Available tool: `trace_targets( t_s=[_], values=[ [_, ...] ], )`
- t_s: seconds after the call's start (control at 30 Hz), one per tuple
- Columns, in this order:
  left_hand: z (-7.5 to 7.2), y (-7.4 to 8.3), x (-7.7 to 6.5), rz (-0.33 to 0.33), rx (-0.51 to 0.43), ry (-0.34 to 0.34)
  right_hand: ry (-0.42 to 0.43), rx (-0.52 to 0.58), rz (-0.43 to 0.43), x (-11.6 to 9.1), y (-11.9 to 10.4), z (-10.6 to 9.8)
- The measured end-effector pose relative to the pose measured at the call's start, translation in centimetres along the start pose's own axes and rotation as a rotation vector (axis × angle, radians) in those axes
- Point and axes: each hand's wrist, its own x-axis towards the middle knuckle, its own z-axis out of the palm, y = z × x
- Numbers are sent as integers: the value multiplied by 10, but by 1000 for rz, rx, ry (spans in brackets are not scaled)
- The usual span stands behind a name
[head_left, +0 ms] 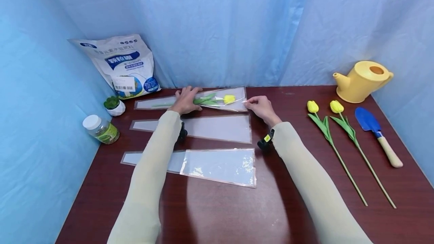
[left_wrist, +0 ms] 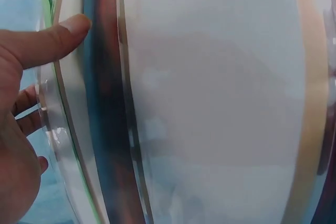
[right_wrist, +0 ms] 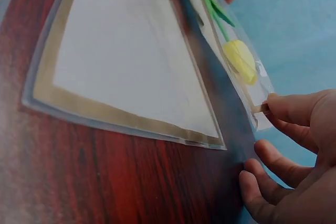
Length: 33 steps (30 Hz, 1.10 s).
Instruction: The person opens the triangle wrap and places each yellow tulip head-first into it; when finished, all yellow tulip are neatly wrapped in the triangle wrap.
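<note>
At the back of the table, a clear flower sleeve (head_left: pixel 159 103) with a white backing contains a yellow tulip (head_left: pixel 229 99), its bloom toward the wide right end. My left hand (head_left: pixel 187 101) rests across the narrower part, over the stem, its thumb by the near edge and its fingers at the far edge. Between thumb and forefinger, my right hand (head_left: pixel 261 107) pinches the wide end at its opening; the other fingers (right_wrist: pixel 278 163) stand off below. Nearer me lie a second sleeve (head_left: pixel 218 128) and a third sleeve (head_left: pixel 217 165), both flat, partly covered by my left arm.
Two yellow tulips (head_left: pixel 327 134) lie on the right beside a blue trowel (head_left: pixel 367 120). Behind them stands a yellow watering can (head_left: pixel 357 82). A fertilizer bag (head_left: pixel 118 65), a potted succulent (head_left: pixel 115 105) and a white-lidded jar (head_left: pixel 101 128) line the left side. Blue curtains enclose the table.
</note>
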Motion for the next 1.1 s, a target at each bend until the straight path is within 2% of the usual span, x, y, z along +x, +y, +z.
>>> trace_targets(
  t_s=[0.3,0.5,0.9,1.1],
  values=[
    [2,-2,1,-8,-24,0,-8,-78,18,5,-1,2],
    [4,-3,2,-34,-74,-48,12,-97,30,7,2,3],
    [3,-1,-1,-52,-95,-82,33,-110,-13,8,2,3],
    [-1,2,-3,-50,-149,-47,41,-70,6,7,5,-3]
  ],
)
